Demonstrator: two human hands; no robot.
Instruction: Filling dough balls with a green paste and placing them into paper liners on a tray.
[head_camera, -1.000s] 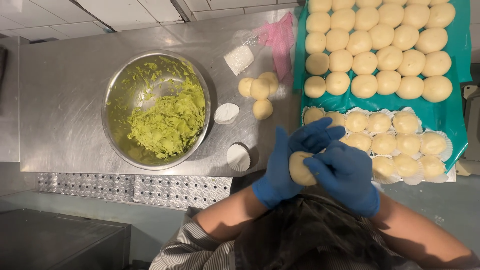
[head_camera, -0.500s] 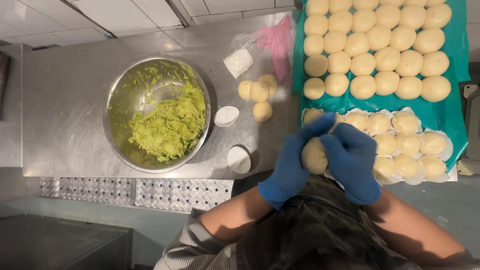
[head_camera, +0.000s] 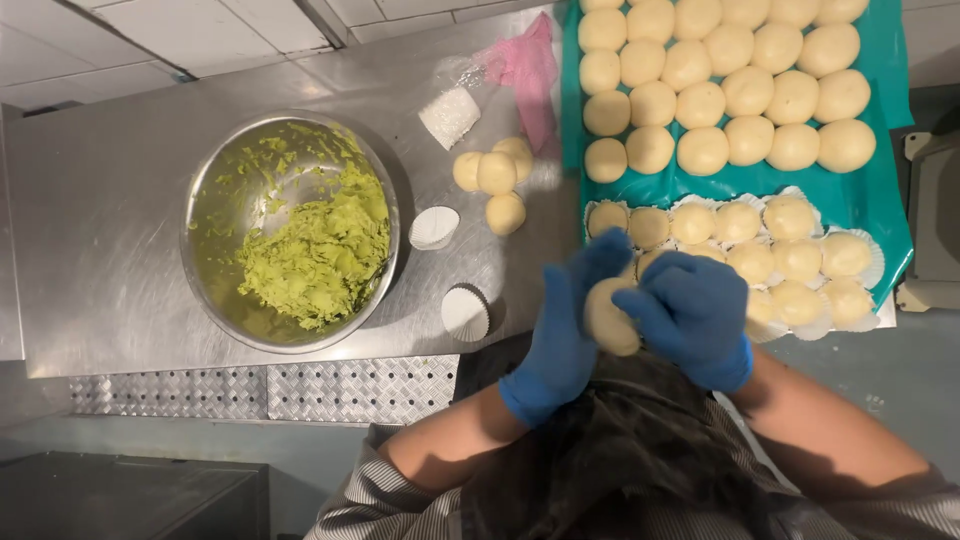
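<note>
1. One steel bowl (head_camera: 200, 190) of green paste.
2. Two empty paper cups (head_camera: 434, 228), plus one white stack of cups (head_camera: 450, 117).
3. Four loose dough balls (head_camera: 497, 172) on the counter.
4. At least twenty-four plain dough balls (head_camera: 700, 105) on one teal tray (head_camera: 880, 190).
5. About a dozen cupped balls (head_camera: 790, 215).
6. One held dough ball (head_camera: 610, 318), between the gloved left hand (head_camera: 565, 330) and right hand (head_camera: 695, 320).

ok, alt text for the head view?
Two blue-gloved hands, left hand and right hand, cup a dough ball over a steel counter. Left: metal bowl of green filling. Right: teal tray of dough balls.
</note>
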